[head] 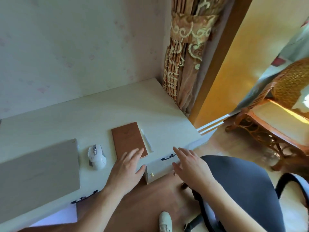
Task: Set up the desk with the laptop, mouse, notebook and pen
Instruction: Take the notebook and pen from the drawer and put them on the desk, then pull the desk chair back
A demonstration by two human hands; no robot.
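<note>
1. All four task things lie on the pale surface (103, 111). The closed laptop (39, 166) is at the lower left of the frame, the white mouse (97, 156) just right of it, the brown notebook (129, 139) near the frame's centre, and the white pen (146, 140) just beside the notebook's right edge, parallel to it.

2. The left hand (126, 168) is open, fingers straight. Its fingertips lie over the notebook's near corner; whether they press on it I cannot tell.

3. The right hand (189, 164) is open too, fingers spread and holding nothing, in front of the drawer front, beside the dark drawer handle (168, 157).

4. The layout looks close to finished, so the step in hand seems to be a last straightening. To do it well, I would nudge the notebook with flat fingers to square it with the surface's front edge, and leave the pen alone since it can roll.

5. The laptop's lid is down; opening it may yet be wanted.

6. The only container is the drawer (160, 166) under the surface's front edge. It looks shut, so its contents are hidden.
</note>
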